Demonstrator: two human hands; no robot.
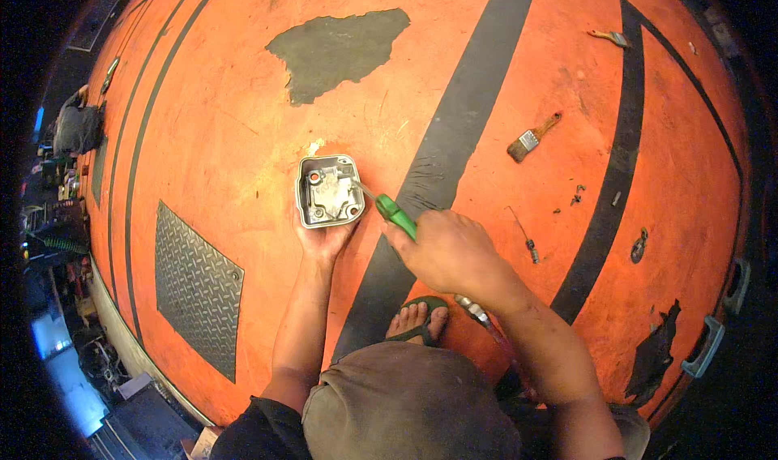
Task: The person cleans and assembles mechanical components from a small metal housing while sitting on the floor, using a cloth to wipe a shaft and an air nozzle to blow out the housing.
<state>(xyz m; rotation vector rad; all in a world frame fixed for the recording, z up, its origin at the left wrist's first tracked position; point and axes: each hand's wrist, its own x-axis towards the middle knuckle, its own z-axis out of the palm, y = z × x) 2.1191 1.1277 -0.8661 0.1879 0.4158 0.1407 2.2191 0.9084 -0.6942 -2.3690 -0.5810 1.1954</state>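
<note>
A squarish cast-metal engine cover (330,186) is held with its hollow side up, showing bosses and a round hole inside. My left hand (324,239) grips it from below, its fingers mostly hidden under the metal. In my right hand (454,253) is a green air blow gun (395,217), fingers wrapped around its body. Its thin nozzle reaches the right inner side of the cover; whether the tip touches the metal, I cannot tell. A reddish air hose (506,346) with a metal coupling runs back beneath my right forearm.
On the orange floor (235,128), a paintbrush (527,141) lies to the right, another brush (612,38) farther off. Several small metal parts (577,194) and a thin-wired piece (532,251) lie nearer. A tread plate (198,294) is at left; my sandalled foot (419,320) stands below my hands.
</note>
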